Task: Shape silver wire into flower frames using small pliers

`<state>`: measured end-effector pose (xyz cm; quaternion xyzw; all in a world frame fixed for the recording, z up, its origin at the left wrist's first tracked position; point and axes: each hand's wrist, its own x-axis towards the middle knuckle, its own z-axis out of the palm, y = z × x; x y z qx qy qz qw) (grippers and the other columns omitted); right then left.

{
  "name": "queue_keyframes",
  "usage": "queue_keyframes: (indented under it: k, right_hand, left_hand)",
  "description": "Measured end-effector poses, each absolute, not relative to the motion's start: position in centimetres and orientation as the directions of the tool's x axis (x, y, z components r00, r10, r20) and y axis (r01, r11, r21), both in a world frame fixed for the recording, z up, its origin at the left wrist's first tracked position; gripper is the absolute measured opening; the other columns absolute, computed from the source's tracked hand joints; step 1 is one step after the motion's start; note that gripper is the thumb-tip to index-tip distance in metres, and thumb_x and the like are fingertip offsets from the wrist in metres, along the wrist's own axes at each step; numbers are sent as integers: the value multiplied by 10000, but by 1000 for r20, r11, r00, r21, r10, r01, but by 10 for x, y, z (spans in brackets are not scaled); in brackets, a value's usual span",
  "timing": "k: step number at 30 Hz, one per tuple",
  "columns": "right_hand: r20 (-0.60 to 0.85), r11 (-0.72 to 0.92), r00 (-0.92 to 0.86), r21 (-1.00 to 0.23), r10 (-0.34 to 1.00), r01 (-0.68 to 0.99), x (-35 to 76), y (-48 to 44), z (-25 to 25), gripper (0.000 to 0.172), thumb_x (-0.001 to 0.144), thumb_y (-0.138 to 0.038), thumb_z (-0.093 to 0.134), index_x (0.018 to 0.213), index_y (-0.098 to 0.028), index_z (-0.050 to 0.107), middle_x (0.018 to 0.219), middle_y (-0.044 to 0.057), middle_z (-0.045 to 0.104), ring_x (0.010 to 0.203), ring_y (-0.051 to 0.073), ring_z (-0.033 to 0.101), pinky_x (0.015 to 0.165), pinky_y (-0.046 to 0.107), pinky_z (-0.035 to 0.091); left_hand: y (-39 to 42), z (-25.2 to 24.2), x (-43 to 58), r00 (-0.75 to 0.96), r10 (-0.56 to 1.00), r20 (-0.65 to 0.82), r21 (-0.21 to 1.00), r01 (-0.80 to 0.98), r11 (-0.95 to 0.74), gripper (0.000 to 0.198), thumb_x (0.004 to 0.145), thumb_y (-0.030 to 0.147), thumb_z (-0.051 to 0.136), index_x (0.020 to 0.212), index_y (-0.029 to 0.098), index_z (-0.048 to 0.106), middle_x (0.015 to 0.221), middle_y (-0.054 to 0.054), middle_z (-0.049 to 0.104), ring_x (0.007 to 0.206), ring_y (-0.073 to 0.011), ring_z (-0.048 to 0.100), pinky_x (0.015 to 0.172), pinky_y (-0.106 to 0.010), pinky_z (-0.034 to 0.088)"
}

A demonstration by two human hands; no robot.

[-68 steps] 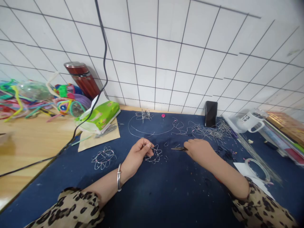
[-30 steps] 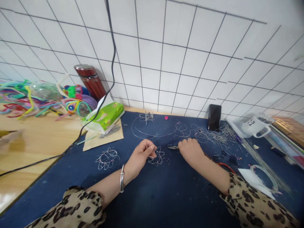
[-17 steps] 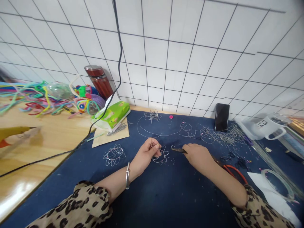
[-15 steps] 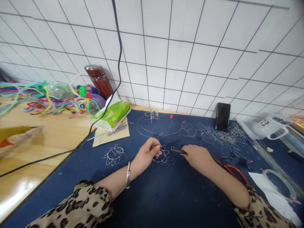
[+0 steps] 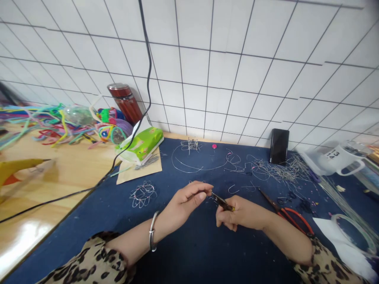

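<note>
My left hand [image 5: 186, 203], with a silver bangle at the wrist, is closed in a pinch on a wire flower [image 5: 194, 182]. Most of that flower is hidden behind the fingers; only bits of its thin loops show. My right hand [image 5: 242, 211] grips a pair of pliers [image 5: 220, 201], whose dark jaws reach the left fingertips. Whether the jaws hold wire is too small to tell. Left of my hands, another wire flower [image 5: 143, 194] with small pink beads lies flat on the dark blue mat [image 5: 192, 252]. A short curved wire piece [image 5: 231, 190] lies above the pliers.
Red-handled scissors [image 5: 291, 219] rest by my right forearm. Tangled wire [image 5: 281, 169], a phone [image 5: 278, 146] and a white mug [image 5: 340, 159] are at the back right. A tissue pack [image 5: 142, 146], red flask [image 5: 126, 102] and yellow glue gun [image 5: 20, 169] are left. A black cable [image 5: 149, 75] hangs down.
My right hand has turned and come left and nearer, bringing the pliers to my left fingertips. My left fingers have stretched right and now cover most of the wire flower.
</note>
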<state>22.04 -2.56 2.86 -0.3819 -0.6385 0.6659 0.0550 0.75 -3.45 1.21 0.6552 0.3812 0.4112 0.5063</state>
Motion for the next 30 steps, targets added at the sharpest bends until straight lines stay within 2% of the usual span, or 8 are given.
queue_keyframes:
  k: [4, 7, 10, 13, 15, 17, 25, 30]
  right_hand:
    - [-452, -175, -686, -883, 571, 437, 219, -26, 25, 288, 779, -426, 533, 791, -150, 615, 562, -44, 470, 525, 66, 468, 542, 203, 436]
    - [-465, -142, -641, -860, 611, 490, 218, -26, 22, 264, 792, -402, 511, 805, -157, 608, 567, -45, 462, 529, 69, 463, 536, 200, 430]
    - [-454, -63, -589, -824, 669, 563, 217, -28, 22, 229, 816, -368, 474, 830, -173, 593, 593, -43, 476, 549, 73, 469, 524, 188, 400]
    - [-336, 173, -536, -702, 775, 690, 219, -28, 23, 240, 838, -379, 450, 778, -183, 575, 635, -34, 513, 580, 79, 468, 537, 193, 357]
    - [-203, 340, -513, -544, 834, 767, 221, -27, 24, 250, 852, -371, 438, 745, -182, 562, 679, -19, 538, 630, 89, 480, 583, 208, 349]
    - [-112, 430, -513, -412, 851, 803, 224, -25, 26, 246, 868, -349, 421, 750, -183, 557, 718, -6, 551, 681, 99, 493, 626, 217, 349]
    - [-7, 516, -535, -254, 845, 818, 228, -22, 24, 217, 875, -323, 417, 774, -196, 561, 740, -1, 554, 727, 113, 492, 652, 223, 340]
    - [-6, 533, -545, -206, 838, 821, 229, -22, 23, 149, 851, -280, 461, 782, -201, 566, 756, -8, 570, 752, 112, 510, 666, 218, 339]
  left_hand:
    - [-44, 12, 15, 431, 902, 2, 993, -110, 50, 205, 845, 285, 523, 965, 163, 636, 842, -61, 634, 788, -170, 577, 745, -301, 447]
    - [-45, 11, 19, 396, 917, -53, 979, -160, 125, 161, 826, 282, 558, 838, 141, 633, 723, -41, 623, 673, -133, 552, 653, -258, 431]
    - [-45, 11, 20, 392, 917, -71, 966, -204, 162, 157, 825, 284, 560, 805, 137, 612, 717, -39, 615, 656, -128, 547, 621, -247, 423]
    - [-45, 10, 19, 401, 913, -70, 960, -222, 171, 151, 833, 283, 543, 806, 142, 590, 746, -41, 609, 672, -136, 562, 613, -249, 425]
    - [-45, 10, 18, 404, 913, -55, 966, -208, 150, 148, 841, 279, 530, 802, 145, 580, 734, -36, 603, 666, -134, 561, 616, -250, 424]
    - [-44, 10, 17, 403, 914, -40, 974, -187, 125, 153, 844, 282, 523, 796, 147, 575, 719, -31, 598, 659, -133, 556, 618, -251, 423]
    - [-40, 12, 14, 515, 857, -26, 983, -143, 116, 209, 865, 321, 483, 791, 140, 558, 694, -35, 589, 650, -135, 548, 644, -267, 423]
    - [-40, 13, 13, 569, 821, -39, 992, -77, 101, 219, 869, 325, 473, 784, 140, 551, 688, -36, 582, 652, -136, 547, 656, -273, 422]
